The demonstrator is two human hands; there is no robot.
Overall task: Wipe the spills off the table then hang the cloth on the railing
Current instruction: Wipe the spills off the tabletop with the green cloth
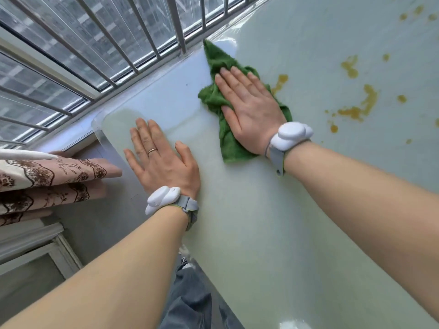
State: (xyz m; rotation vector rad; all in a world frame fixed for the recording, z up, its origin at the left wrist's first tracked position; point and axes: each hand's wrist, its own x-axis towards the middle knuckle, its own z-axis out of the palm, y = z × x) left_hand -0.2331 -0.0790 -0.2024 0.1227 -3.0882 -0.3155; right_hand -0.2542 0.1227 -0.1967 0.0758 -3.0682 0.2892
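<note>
Two bare hands lie flat on the pale table [261, 222]: at the left, beside the railing [133, 41] and a patterned curtain [47, 179], the left hand [161, 160] rests palm-down with fingers spread, gripping nothing. Further right, the right hand [249, 108] presses open-palmed on the green cloth [225, 138], fingers extended, not closed around it. Yellow-brown spills [356, 108] dot the table right of the cloth.

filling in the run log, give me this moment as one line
phase: wiping | right hand: flat on green cloth | left hand: flat on table, empty | spills: remain right of cloth | railing: bare
</note>
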